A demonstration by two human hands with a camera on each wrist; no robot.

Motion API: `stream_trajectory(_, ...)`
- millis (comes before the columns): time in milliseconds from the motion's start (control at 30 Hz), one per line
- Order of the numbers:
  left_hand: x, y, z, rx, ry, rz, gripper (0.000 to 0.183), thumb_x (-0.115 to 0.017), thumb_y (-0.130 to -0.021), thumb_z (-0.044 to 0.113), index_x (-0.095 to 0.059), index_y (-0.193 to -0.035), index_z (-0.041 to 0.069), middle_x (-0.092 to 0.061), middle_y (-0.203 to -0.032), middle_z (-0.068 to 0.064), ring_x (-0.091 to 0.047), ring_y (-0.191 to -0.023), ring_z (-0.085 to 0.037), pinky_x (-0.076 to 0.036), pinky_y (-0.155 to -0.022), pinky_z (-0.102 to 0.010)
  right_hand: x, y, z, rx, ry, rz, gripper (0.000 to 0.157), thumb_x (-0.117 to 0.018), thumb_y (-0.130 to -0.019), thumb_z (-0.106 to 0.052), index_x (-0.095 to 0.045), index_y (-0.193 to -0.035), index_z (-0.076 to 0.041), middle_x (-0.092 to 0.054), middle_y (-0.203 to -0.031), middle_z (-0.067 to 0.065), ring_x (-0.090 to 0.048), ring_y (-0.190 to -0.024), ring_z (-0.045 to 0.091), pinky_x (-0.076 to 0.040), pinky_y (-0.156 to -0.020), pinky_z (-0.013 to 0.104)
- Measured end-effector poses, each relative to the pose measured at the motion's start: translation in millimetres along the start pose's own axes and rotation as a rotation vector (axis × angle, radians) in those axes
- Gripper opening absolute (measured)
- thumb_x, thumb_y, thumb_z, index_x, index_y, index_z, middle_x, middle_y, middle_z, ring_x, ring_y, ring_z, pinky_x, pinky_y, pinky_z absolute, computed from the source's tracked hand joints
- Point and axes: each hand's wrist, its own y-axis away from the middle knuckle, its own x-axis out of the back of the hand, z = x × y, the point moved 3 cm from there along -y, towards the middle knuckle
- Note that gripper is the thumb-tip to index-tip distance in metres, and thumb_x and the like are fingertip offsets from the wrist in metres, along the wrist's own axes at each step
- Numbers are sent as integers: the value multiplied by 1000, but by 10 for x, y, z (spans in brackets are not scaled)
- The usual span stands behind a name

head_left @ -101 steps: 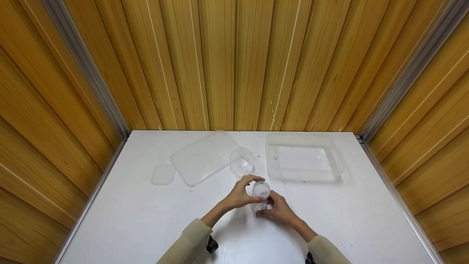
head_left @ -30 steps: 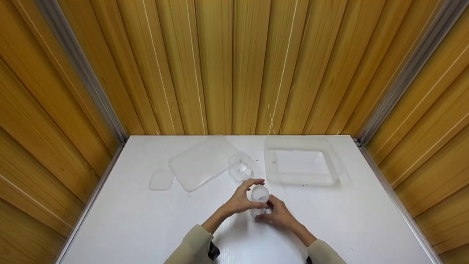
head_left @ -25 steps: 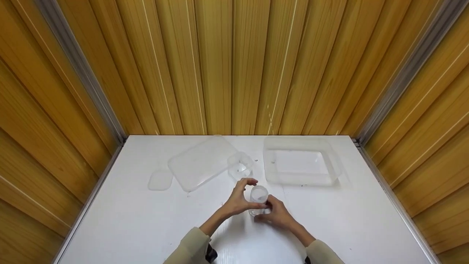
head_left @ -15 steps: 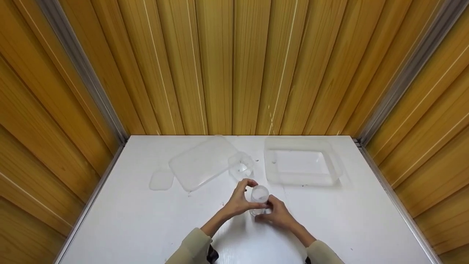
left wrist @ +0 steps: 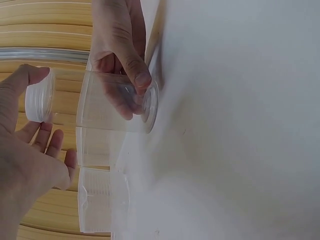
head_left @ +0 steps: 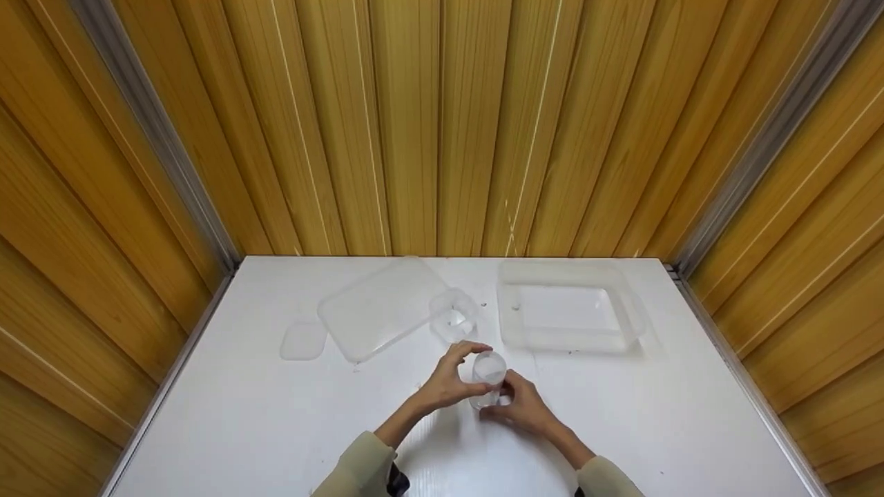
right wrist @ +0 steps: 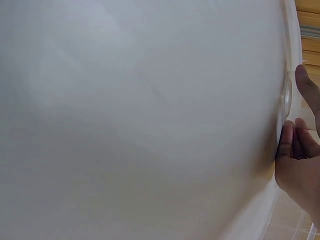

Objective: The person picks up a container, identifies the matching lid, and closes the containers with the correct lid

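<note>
A clear plastic jar (head_left: 485,400) with a translucent white lid (head_left: 489,368) stands upright on the table near the middle. My left hand (head_left: 447,385) pinches the lid from above, thumb on the near side and index finger on the far side. In the left wrist view the lid (left wrist: 39,101) sits on the jar's mouth, between thumb and fingers. Low down, my right hand (head_left: 523,406) grips the jar close to its base. The right wrist view shows the right hand (right wrist: 302,155) around the jar's bottom, most of the jar falling outside that frame.
Behind the jar is a small clear faceted container (head_left: 454,317), overlapping a large rectangular translucent lid (head_left: 380,310). A small square lid (head_left: 303,341) lies at left. At right is a large rectangular translucent box (head_left: 570,339). Wood-patterned walls (head_left: 442,138) enclose the white table (head_left: 276,421).
My left fingers have shifted around the lid; half a second ago the index finger stood off it, and now it meets its far edge. The right hand keeps its grip on the base.
</note>
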Motion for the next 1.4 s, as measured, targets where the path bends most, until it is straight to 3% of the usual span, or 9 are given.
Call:
stream_trajectory(233,-40,11,6,20,-4,-7,62,-88,-76,23,-64,-131,9,-67,-131,-8,-52,-121,-21,-39,-101,-42,-15,39,5,2,-32,-5,63,-88,-79,-12,-57,-131,4,-66,-124,18,-67,-109,24,-58,-95,37)
stream_trajectory(533,-20,-80,53,-4,28,-62,63,-84,-76,14,-63,-135,7,-66,-132,-13,-51,-119,-27,-43,-104,-54,1,-22,12,1,33,18,57,-90,-77,-17,-62,-123,0,-69,-115,12,-66,-102,17,-56,-88,27)
stream_trajectory(800,-6,-21,93,33,-50,57,73,-93,-71,28,-57,-131,6,-61,-130,-11,-48,-125,-29,-32,-107,-47,-1,-33,-19,-6,27,27,60,-91,-76,-18,-61,-126,-1,-70,-121,13,-64,-109,15,-53,-96,27)
stream_trajectory(967,-64,10,111,54,-90,107,71,-96,-68,27,-54,-122,6,-59,-121,-9,-48,-119,-27,-32,-105,-45,2,-3,-19,-11,15,36,61,-91,-76,-15,-61,-127,0,-69,-121,13,-65,-109,19,-53,-94,25)
stream_trajectory(1133,-76,-26,118,38,-114,142,67,-96,-67,24,-55,-117,6,-60,-117,-9,-50,-117,-27,-33,-103,-44,8,-25,-17,-17,21,42,61,-91,-75,-15,-61,-126,1,-69,-120,13,-63,-105,12,-53,-92,25)
stream_trajectory(1233,-51,-32,117,21,-102,128,63,-94,-70,24,-57,-118,5,-62,-118,-10,-50,-118,-28,-32,-101,-42,5,-34,-8,-25,32,35,60,-91,-75,-15,-61,-124,2,-69,-118,14,-62,-101,8,-54,-89,25)
stream_trajectory(1400,-1,-15,109,-11,-65,45,61,-89,-75,20,-61,-127,5,-65,-127,-12,-52,-123,-31,-33,-103,-43,0,-12,2,-24,47,23,59,-91,-76,-15,-61,-123,4,-68,-117,16,-68,-103,23,-57,-89,29)
